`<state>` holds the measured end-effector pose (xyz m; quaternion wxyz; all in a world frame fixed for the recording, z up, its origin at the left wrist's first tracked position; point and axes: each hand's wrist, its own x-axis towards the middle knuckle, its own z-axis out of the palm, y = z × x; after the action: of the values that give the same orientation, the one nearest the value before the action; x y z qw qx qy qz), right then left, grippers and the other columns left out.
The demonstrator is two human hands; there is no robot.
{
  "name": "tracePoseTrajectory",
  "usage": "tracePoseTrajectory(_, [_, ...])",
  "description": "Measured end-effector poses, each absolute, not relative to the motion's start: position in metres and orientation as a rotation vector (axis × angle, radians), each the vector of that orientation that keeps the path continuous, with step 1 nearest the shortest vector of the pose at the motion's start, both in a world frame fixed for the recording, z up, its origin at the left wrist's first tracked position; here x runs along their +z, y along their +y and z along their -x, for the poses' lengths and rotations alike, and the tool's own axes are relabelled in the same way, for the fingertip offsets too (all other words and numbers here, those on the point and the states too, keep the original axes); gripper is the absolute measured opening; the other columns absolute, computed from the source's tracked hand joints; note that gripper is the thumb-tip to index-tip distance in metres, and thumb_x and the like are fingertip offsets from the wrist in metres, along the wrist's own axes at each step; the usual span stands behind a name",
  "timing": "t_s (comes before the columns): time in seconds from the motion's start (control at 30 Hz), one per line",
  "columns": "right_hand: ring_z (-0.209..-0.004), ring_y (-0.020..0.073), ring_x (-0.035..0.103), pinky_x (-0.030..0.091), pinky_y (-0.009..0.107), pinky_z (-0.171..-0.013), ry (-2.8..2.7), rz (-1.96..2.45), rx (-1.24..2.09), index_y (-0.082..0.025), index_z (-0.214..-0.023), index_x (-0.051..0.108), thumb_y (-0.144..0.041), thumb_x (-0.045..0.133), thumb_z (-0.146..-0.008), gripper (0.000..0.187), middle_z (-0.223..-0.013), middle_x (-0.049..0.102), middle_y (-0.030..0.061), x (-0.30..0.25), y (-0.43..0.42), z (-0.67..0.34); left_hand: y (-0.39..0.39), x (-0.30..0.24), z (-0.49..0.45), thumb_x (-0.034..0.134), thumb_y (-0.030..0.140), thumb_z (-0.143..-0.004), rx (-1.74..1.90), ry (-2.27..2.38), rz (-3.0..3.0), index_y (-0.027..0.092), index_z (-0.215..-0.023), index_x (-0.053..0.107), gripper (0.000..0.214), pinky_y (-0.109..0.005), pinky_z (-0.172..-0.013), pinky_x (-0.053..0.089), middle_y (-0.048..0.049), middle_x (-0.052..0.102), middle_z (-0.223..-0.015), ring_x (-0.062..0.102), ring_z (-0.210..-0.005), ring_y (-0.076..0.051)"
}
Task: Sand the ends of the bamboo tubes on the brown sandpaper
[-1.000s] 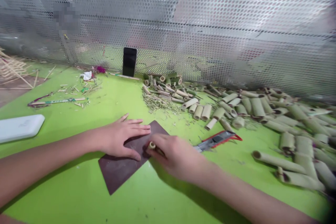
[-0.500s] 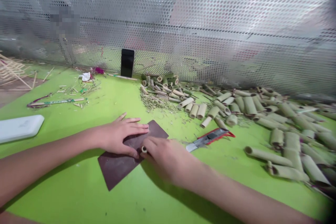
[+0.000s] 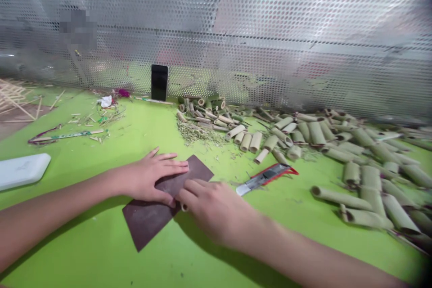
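My left hand point(image 3: 151, 179) lies flat with fingers stretched out on a dark brown sheet of sandpaper point(image 3: 148, 220), pinning it to the green table point(image 3: 101, 252). My right hand point(image 3: 211, 207) is closed round a small bamboo tube point(image 3: 184, 207); only the tube's round end shows by my fingers, pressed against the sandpaper next to my left thumb.
A red utility knife point(image 3: 266, 176) lies right of my hands. Several cut bamboo tubes point(image 3: 337, 144) are piled across the right and back. A black phone point(image 3: 159, 82) leans on the perforated metal screen point(image 3: 236, 31). A white flat object point(image 3: 22, 169) and thin sticks point(image 3: 64, 135) lie left.
My right hand has slid the bamboo tube toward me across the sandpaper. My left hand has stayed flat on the sheet. The view has shifted slightly.
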<state>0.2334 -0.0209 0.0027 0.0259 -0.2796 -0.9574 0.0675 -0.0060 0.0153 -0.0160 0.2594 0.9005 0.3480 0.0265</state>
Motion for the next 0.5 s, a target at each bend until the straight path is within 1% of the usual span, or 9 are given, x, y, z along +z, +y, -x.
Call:
tracePoseTrajectory(0.1, [-0.076, 0.0166, 0.059, 0.039, 0.028, -0.063, -2.882, 0.89, 0.257, -0.017, -0.101, 0.065, -0.008, 0.057, -0.089, 0.017, -0.093, 0.067, 0.0044, 0.004, -0.016, -0.24, 0.016, -0.017, 0.007, 0.065, 0.069, -0.087, 0.098, 0.932, -2.447, 0.036, -0.158, 0.033, 0.084, -0.066, -0.125, 0.001, -0.004, 0.035, -0.163, 0.021, -0.156, -0.034])
tracePoseTrajectory(0.2, [-0.074, 0.0168, 0.057, 0.036, 0.028, -0.062, -2.856, 0.949, 0.235, -0.016, -0.107, 0.065, -0.011, 0.053, -0.093, 0.019, -0.094, 0.065, 0.0059, 0.006, -0.009, -0.246, 0.016, -0.018, 0.007, 0.064, 0.069, -0.088, 0.077, 0.923, -2.451, 0.034, -0.159, 0.031, 0.086, -0.065, -0.125, 0.002, -0.0045, 0.033, -0.164, 0.019, -0.156, -0.034])
tracePoseTrajectory(0.3, [-0.07, 0.0158, 0.056, 0.036, 0.028, -0.061, -2.838, 1.041, 0.288, -0.016, -0.103, 0.061, -0.015, 0.048, -0.098, 0.014, -0.09, 0.064, 0.0051, 0.007, -0.006, -0.247, 0.016, -0.018, 0.008, 0.062, 0.07, -0.088, 0.051, 0.936, -2.451, 0.034, -0.16, 0.028, 0.087, -0.065, -0.125, 0.002, -0.0039, 0.03, -0.165, 0.017, -0.157, -0.033])
tracePoseTrajectory(0.37, [-0.068, 0.0159, 0.056, 0.039, 0.028, -0.062, -2.796, 1.11, 0.335, -0.017, -0.099, 0.059, -0.02, 0.043, -0.103, 0.017, -0.085, 0.064, 0.0042, 0.005, -0.005, -0.247, 0.016, -0.017, 0.008, 0.061, 0.071, -0.089, 0.055, 0.937, -2.454, 0.035, -0.16, 0.028, 0.086, -0.064, -0.126, 0.002, -0.0032, 0.029, -0.166, 0.017, -0.157, -0.032])
tracePoseTrajectory(0.43, [-0.074, 0.0179, 0.06, 0.043, 0.03, -0.066, -2.723, 1.144, 0.341, -0.017, -0.101, 0.06, -0.022, 0.039, -0.106, 0.022, -0.088, 0.066, 0.0057, 0.001, -0.003, -0.247, 0.016, -0.017, 0.008, 0.06, 0.073, -0.088, 0.051, 0.945, -2.451, 0.036, -0.16, 0.028, 0.087, -0.064, -0.126, 0.003, -0.0029, 0.029, -0.166, 0.018, -0.156, -0.033])
tracePoseTrajectory(0.5, [-0.086, 0.0206, 0.064, 0.048, 0.032, -0.073, -2.64, 1.108, 0.331, -0.016, -0.109, 0.061, -0.02, 0.041, -0.105, 0.021, -0.099, 0.069, 0.0091, -0.005, 0.001, -0.25, 0.016, -0.016, 0.008, 0.059, 0.076, -0.086, 0.025, 0.959, -2.443, 0.035, -0.16, 0.028, 0.09, -0.064, -0.126, 0.003, -0.0031, 0.028, -0.166, 0.018, -0.156, -0.033])
